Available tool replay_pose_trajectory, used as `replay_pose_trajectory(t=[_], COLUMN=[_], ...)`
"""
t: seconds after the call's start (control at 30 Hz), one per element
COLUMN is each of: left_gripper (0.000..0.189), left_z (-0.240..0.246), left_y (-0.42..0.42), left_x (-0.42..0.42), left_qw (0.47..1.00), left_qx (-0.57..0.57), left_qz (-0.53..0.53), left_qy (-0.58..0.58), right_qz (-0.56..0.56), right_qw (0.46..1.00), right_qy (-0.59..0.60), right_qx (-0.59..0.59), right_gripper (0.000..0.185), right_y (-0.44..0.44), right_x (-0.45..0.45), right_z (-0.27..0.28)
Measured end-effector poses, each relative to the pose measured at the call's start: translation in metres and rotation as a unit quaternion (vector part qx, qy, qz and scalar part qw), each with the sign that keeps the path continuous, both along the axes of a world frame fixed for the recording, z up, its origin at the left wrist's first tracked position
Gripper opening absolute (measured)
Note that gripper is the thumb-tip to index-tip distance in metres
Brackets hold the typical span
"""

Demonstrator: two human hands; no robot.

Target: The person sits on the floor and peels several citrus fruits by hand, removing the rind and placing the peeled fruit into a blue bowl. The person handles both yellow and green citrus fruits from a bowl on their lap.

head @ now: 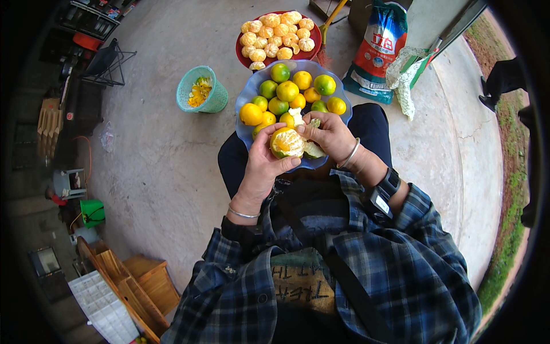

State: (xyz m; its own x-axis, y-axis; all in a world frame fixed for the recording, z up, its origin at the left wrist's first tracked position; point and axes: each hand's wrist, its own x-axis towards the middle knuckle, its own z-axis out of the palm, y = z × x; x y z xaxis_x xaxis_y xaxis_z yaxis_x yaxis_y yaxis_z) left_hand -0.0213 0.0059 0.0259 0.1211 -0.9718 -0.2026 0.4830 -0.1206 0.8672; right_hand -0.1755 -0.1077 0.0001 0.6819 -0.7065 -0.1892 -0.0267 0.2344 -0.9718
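Note:
A partly peeled mandarin [287, 142] rests in my left hand [263, 157], its pale segments bared on top and some green-yellow skin still around it. My right hand [328, 134] pinches the loosened peel [313, 149] at the fruit's right side. Both hands are over a blue scalloped plastic basin [243, 96] on my lap. Several unpeeled green and orange mandarins [287, 91] lie in the basin. Beyond it, a red round tray [316, 43] holds many peeled mandarins [281, 30].
A turquoise mesh basket [215, 96] with peels [199, 92] stands on the concrete floor, left of the basin. To the right are a large detergent bag [378, 51] and a crumpled patterned bag [404, 79]. A broom [324, 32] leans behind the tray. Wooden furniture [150, 281] stands lower left.

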Motion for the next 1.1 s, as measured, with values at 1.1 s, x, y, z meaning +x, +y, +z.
replay_pose_trajectory(t=[1.1], left_gripper=[0.063], left_z=[0.003], left_y=[-0.001], left_x=[0.003], left_qw=[0.998], left_qx=[-0.017], left_qz=[0.063], left_qy=[0.026], right_qz=[0.074], right_qw=[0.990], right_qy=[-0.010], right_qx=[0.118], right_gripper=[0.027], right_y=[-0.004], right_x=[-0.003], right_z=[0.012])
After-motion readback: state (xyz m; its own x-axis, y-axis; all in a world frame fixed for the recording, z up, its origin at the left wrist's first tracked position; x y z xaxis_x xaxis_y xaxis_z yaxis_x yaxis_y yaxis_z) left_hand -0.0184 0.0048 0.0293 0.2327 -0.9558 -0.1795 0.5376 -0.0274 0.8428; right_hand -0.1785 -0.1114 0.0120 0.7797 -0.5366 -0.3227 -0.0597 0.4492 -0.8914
